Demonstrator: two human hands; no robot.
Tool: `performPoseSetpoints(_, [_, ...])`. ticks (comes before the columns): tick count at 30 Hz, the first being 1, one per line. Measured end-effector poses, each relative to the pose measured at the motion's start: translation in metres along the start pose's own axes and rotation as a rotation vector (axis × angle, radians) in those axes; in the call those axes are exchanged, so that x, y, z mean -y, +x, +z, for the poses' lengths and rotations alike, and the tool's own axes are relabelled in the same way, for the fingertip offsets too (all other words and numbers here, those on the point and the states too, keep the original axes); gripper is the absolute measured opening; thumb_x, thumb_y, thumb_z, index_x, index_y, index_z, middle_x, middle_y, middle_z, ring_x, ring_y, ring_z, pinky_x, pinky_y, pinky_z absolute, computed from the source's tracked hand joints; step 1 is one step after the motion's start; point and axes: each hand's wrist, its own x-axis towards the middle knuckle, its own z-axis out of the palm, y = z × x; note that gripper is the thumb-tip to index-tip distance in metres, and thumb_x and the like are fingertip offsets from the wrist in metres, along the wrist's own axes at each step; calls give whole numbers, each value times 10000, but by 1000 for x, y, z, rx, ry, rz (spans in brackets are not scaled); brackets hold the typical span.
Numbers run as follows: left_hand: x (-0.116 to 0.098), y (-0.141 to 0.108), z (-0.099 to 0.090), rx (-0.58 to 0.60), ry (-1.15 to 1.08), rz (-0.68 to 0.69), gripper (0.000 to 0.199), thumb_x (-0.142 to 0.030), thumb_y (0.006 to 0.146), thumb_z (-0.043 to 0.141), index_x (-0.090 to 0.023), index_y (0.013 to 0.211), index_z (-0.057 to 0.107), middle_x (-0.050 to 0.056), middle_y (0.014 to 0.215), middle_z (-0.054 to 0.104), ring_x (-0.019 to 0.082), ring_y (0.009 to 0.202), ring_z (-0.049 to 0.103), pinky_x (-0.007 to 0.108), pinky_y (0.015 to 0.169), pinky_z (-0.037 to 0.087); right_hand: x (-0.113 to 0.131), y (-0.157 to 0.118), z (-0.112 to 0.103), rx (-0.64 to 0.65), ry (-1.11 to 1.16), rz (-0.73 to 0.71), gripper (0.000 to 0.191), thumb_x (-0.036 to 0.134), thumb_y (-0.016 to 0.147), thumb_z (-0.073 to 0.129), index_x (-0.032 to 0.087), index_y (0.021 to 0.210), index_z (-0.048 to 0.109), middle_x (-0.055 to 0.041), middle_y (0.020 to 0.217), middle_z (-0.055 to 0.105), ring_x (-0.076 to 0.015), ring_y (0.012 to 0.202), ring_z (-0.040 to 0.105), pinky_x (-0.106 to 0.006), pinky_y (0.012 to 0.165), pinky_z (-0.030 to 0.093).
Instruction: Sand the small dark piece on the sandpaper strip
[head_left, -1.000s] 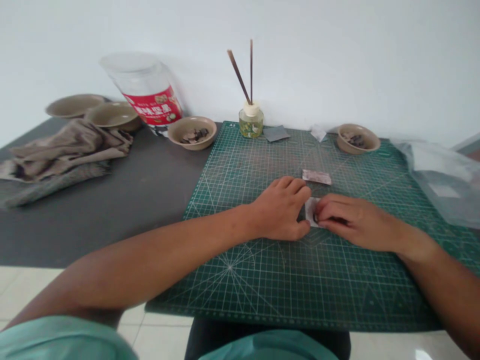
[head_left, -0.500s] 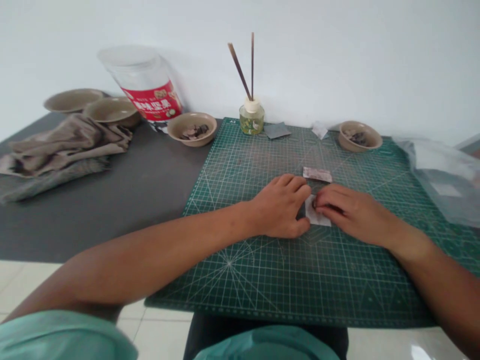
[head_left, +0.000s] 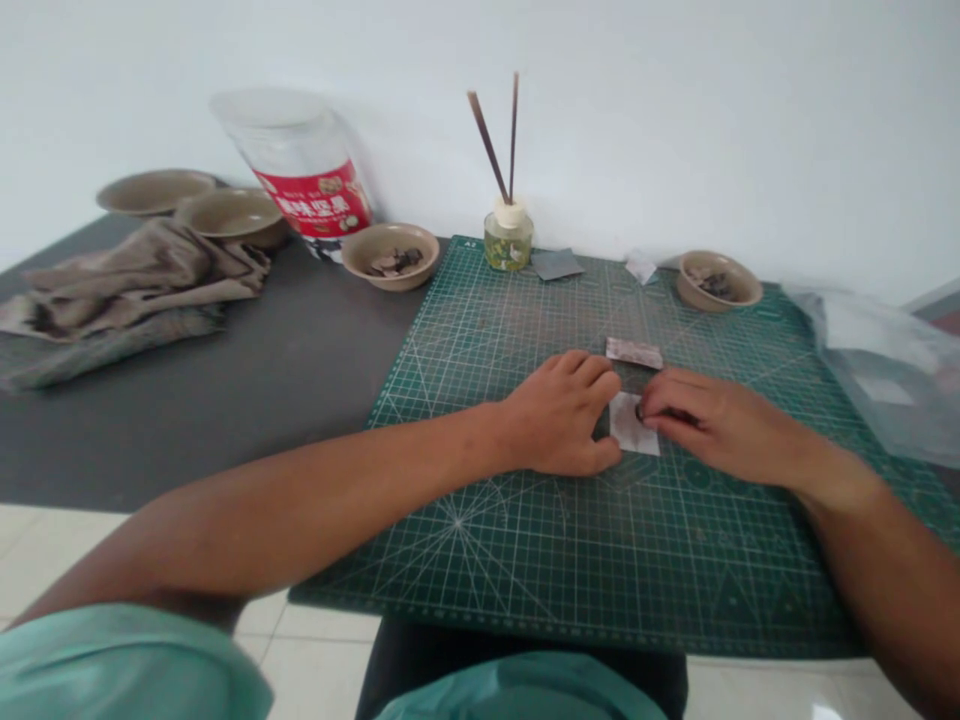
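the hands are both on the green cutting mat (head_left: 600, 560): the left hand (head_left: 559, 415) lies palm down, fingers loosely curled and holding nothing, its thumb just beside a small white paper slip (head_left: 631, 425), while the right hand (head_left: 720, 425) is drawn narrow, its fingertips (head_left: 656, 405) pinching a dark fragment (head_left: 640, 411) at the slip's top edge. a second paper strip (head_left: 634, 352), with faint marks, lies flat on the mat just above the slip. further back on the mat stand a small glass bottle (head_left: 508, 243) with two thin dark sticks (head_left: 495, 135) rising from its cap, a grey square of sheet material (head_left: 557, 264), a white paper scrap (head_left: 640, 268) and a ceramic bowl (head_left: 718, 281) of dark pieces; the mat's corner carries a printed "a2" (head_left: 469, 243). a clear plastic bag (head_left: 874, 370) overlaps the mat's right edge. on the dark surface (head_left: 225, 420) to the left sit a matching bowl (head_left: 390, 255) of dark pieces, two more bowls (head_left: 234, 217) (head_left: 154, 192), a rumpled grey-brown cloth (head_left: 127, 285) and a tilted clear plastic jar (head_left: 300, 160) whose red label (head_left: 313, 203) bears chinese characters, too blurred to read with certainty.
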Motion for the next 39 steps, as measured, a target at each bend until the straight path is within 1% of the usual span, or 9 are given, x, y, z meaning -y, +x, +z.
performPoseSetpoints(3, [0,0,1,6,-3,8,456,-508,980,600,-137,1244,626,176,1435,663,368,1339,578,511,1203,489,5,1,5,44,82,-35,155,292,1106,588,268,997,695,-44,1020,738,-217,909,722,-363,802,568])
performPoseSetpoints(8, [0,0,0,-1,-9,1,420,-487,974,588,-155,1230,620,179,1441,659,374,1349,572,529,1197,491,0,5,4,-122,-52,112,135,308,1066,615,259,970,695,-65,1031,734,-264,924,713,-419,819,543])
performPoseSetpoints(13, [-1,1,-1,13,-4,7,459,-501,975,593,-136,1252,624,177,1446,654,373,1343,573,513,1198,488,6,0,-2,89,172,-21,157,307,1070,646,274,944,733,-31,976,758,-213,854,721,-351,765,556])
performPoseSetpoints(20, [-1,1,1,-7,4,1,427,-483,969,593,-155,1240,622,175,1436,659,376,1335,574,527,1184,497,-1,7,6,-121,-59,85,138,277,1059,612,255,954,699,-69,1024,740,-268,942,714,-410,833,535])
performPoseSetpoints(26, [-2,0,0,5,-4,12,450,-497,971,590,-141,1244,625,173,1432,662,368,1331,577,512,1187,494,6,-5,4,56,124,-41,162,312,1098,612,278,988,725,-34,1014,760,-212,888,728,-341,783,551])
performPoseSetpoints(29, [-1,0,-1,7,8,6,456,-487,968,591,-133,1255,626,177,1441,656,371,1336,574,513,1192,487,5,-1,8,-43,1,-40,196,305,1109,560,272,1013,728,-63,1060,765,-248,938,735,-390,829,551])
performPoseSetpoints(31, [-1,0,-2,17,9,1,448,-483,971,586,-135,1252,624,181,1446,653,374,1342,572,519,1194,484,-1,0,6,-113,-95,42,171,318,1089,579,261,1007,717,-72,1032,744,-271,918,723,-415,810,543])
performPoseSetpoints(34, [-1,1,-3,31,-1,1,441,-494,977,585,-148,1249,620,179,1454,652,375,1347,567,522,1194,484,-5,-4,0,-64,-67,60,151,331,1084,598,265,997,703,-59,1012,731,-258,900,720,-398,786,540])
performPoseSetpoints(39, [-2,0,-2,22,8,-3,463,-492,970,591,-135,1265,623,179,1447,649,375,1341,563,517,1190,483,6,-8,7,2,26,-43,188,316,1110,562,272,1018,720,-50,1042,751,-223,879,732,-368,777,550])
